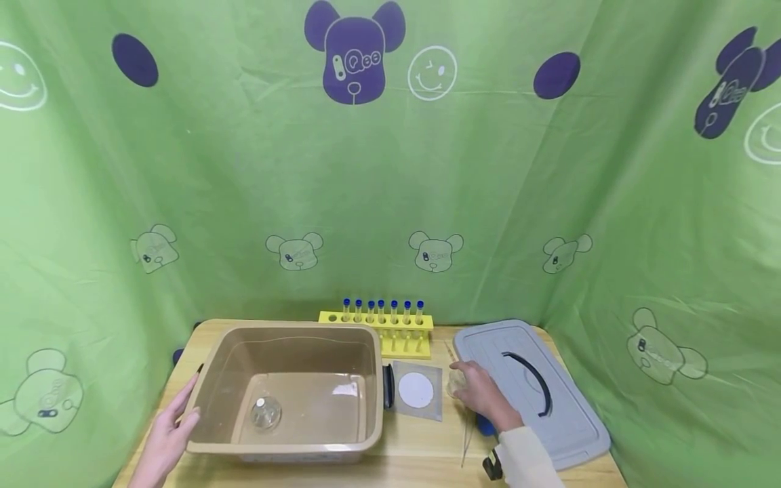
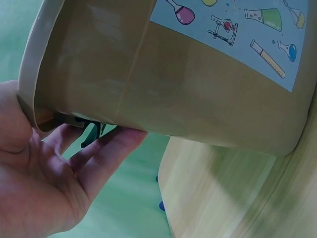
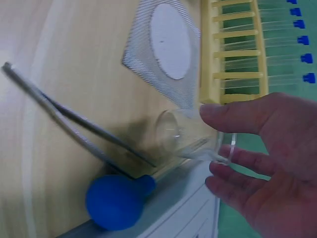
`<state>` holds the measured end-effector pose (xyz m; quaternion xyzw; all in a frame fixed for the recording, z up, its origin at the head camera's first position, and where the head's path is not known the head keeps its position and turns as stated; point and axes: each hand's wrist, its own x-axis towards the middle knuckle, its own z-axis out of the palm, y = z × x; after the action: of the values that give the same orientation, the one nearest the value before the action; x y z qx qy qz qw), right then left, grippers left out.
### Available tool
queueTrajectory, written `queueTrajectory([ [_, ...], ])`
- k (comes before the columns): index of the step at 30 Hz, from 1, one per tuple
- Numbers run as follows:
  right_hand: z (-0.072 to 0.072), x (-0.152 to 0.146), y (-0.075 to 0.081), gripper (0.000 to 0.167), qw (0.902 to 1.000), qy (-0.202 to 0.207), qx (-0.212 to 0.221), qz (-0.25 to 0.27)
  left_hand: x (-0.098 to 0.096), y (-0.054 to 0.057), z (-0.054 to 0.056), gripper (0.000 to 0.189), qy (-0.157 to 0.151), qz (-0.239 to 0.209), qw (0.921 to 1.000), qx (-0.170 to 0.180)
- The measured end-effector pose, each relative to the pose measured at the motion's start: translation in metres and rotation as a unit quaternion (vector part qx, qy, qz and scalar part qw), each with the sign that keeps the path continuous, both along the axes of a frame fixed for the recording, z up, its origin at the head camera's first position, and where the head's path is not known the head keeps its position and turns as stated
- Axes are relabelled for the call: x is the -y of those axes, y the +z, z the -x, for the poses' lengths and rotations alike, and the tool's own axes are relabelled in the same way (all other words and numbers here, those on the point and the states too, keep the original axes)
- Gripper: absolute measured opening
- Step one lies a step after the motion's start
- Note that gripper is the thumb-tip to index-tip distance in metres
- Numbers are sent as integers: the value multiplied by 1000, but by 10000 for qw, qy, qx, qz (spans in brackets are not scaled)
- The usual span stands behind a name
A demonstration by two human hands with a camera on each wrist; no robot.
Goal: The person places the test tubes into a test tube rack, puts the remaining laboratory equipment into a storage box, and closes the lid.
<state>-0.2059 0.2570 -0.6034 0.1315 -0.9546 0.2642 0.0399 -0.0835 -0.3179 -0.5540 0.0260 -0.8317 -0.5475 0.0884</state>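
Observation:
At the left end of the tan plastic storage box [image 1: 311, 449], my left hand [image 1: 167, 434] holds the rim. The left wrist view shows its fingers [image 2: 111, 153] under the rim, against the outer wall near a dark handle clip. Inside the box sits a small round clear glass vessel [image 1: 266, 413] with a white top. My right hand [image 1: 482, 390] reaches round a clear glass beaker [image 3: 171, 131]. Its thumb lies on one side of the beaker's mouth and the fingers on the other. The beaker's base is at the wooden table.
A wire gauze [image 1: 417, 391] with a white disc lies right of the box. Behind is a yellow rack [image 1: 405, 348] of blue-capped test tubes. Metal tweezers [image 3: 74, 129] and a blue rubber bulb [image 3: 115, 202] lie near the right hand, beside the grey lid [image 1: 518, 373].

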Motion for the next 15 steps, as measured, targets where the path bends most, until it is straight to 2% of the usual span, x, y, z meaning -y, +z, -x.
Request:
queueTrajectory([
  [9,3,0,-12,45,9998,-110,-155,-76,0,-2,0,57,-33,-166,9998,-47],
  [12,2,0,-9,43,9997,-87,-199,-92,-1,-1,0,57,-50,-169,9998,-42],
  [15,3,1,3,45,9995,50,-321,-13,-1,2,0,57,-22,-191,9998,-6],
])
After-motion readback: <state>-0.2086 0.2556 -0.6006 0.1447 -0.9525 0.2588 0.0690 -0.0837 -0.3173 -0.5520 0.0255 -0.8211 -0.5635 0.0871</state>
